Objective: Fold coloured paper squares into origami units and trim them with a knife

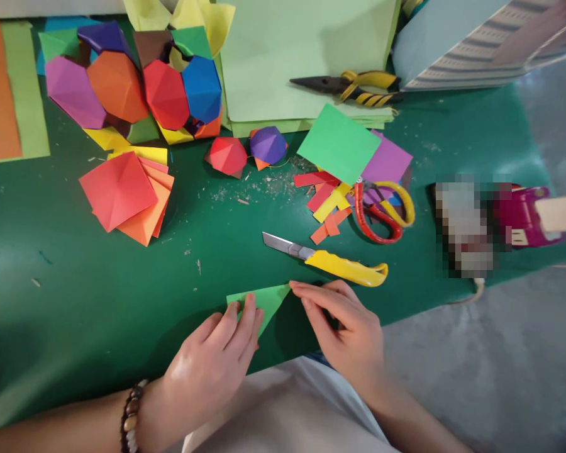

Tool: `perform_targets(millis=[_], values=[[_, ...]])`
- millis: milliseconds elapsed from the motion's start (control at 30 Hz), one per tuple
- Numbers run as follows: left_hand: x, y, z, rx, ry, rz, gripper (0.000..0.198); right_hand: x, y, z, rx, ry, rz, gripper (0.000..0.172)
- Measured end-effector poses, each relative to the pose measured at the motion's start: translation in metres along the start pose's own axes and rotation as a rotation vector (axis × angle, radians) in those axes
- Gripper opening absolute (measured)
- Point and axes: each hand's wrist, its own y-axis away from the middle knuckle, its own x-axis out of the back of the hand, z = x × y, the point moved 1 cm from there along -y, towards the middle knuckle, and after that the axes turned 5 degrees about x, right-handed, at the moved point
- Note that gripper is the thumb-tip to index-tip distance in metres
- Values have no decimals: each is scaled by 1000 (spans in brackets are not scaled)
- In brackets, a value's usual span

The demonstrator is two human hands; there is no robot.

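Observation:
A small green paper folded into a triangle (268, 299) lies at the near edge of the green table (99, 296). My left hand (212, 365) presses down on its left part with fingers laid flat and close together. My right hand (344, 330) touches the triangle's right tip with its fingertips pinched on the corner. A yellow utility knife (332, 261) with its blade out lies just beyond my hands.
Red and yellow scissors (382, 211) lie on paper scraps beside green (338, 143) and purple squares. Folded paper shapes (136, 88) and a stack of red-orange folded squares (127, 195) sit at the back left. Pliers (353, 87) rest on light green sheets. A purple object (523, 214) lies at right.

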Motion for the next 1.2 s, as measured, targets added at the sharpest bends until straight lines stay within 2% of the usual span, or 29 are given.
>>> perform_targets(millis=[133,267,367,467,733,1067,1200], values=[[1,-1,0,6,2,19,36,2,-4,7,36,38,23,27],[0,-1,0,-2,18,31,37,2,-12,6,245,198,67,20],[-2,0,1,5,25,33,38,-1,-18,6,374,281,-18,13],[-4,1,2,15,25,23,39,-4,-20,10,438,294,-95,12],[-5,3,4,19,18,1,41,-1,-20,21,593,277,-153,14],[-6,3,4,15,24,-17,42,3,-25,18,646,277,-229,15],[-6,4,6,14,19,-2,41,1,-21,16,647,275,-222,14]])
